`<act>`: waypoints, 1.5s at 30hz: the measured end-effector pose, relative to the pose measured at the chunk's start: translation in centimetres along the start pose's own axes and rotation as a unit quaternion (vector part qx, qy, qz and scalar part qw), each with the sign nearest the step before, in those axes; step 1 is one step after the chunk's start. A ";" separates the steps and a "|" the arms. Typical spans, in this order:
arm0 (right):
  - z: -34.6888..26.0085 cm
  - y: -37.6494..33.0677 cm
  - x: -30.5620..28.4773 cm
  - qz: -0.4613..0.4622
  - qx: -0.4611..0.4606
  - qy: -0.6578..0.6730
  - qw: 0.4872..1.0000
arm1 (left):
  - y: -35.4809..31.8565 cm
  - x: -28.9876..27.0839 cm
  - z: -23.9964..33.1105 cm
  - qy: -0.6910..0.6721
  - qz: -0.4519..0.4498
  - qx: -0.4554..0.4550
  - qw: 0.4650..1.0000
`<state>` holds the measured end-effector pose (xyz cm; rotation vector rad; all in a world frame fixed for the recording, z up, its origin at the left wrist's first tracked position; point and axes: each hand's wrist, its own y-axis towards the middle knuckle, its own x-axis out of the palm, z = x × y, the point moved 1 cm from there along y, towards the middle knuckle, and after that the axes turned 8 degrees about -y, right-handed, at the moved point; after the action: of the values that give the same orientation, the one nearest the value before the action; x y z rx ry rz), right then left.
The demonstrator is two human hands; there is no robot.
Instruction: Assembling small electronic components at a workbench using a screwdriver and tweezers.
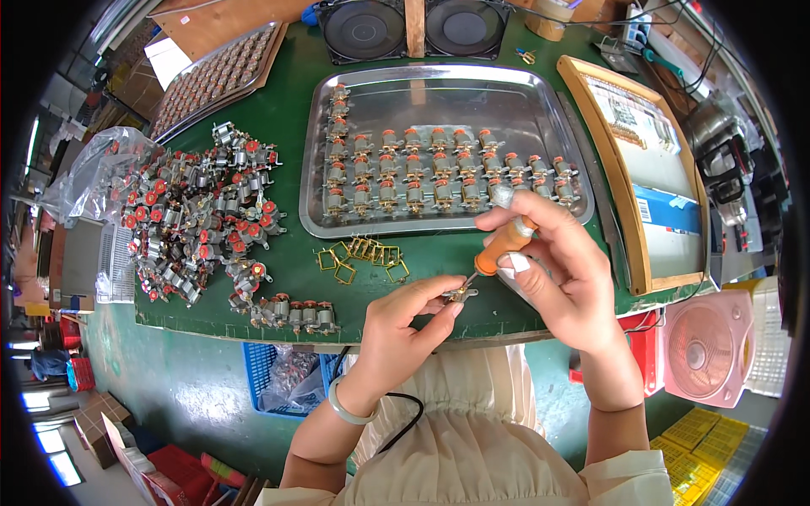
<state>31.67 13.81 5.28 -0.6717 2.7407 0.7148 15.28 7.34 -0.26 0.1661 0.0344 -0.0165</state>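
Observation:
My left hand [403, 325] pinches a small metal component [461, 295] between thumb and fingertips over the bench's near edge. An orange-handled screwdriver [499, 247] is gripped in my right hand [567, 282], its thin shaft slanting down to the left. The tip meets or nearly meets the component; the exact contact is too small to make out. Clear wrap covers the upper end of the handle. Just beyond my left hand lie several brass-coloured square frames [363, 253]. A metal tray [447, 223] with rows of red-topped grey components stands behind both hands.
On the left, loose red-topped components [202, 219] are heaped beside a clear plastic bag [101, 173]. A wood-framed case [645, 177] borders the right side. Two black round units [364, 32] stand at the back. Below are a blue crate [263, 379] and a pink fan [704, 350].

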 end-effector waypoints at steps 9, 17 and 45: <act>0.8 1.1 -0.9 -0.065 0.048 0.176 0.981 | 0.0 -0.5 0.0 0.007 -0.028 -0.004 1.000; 0.6 1.0 -0.7 -0.049 0.042 0.105 0.992 | 0.2 -0.1 0.0 0.015 -0.011 0.002 1.000; 0.4 1.3 0.0 0.027 0.031 0.024 0.999 | -0.1 -0.2 0.3 0.016 -0.008 -0.018 1.000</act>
<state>31.12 15.01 5.47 -0.6128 2.8217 0.6309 15.07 7.18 0.07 0.1300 0.0685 -0.0287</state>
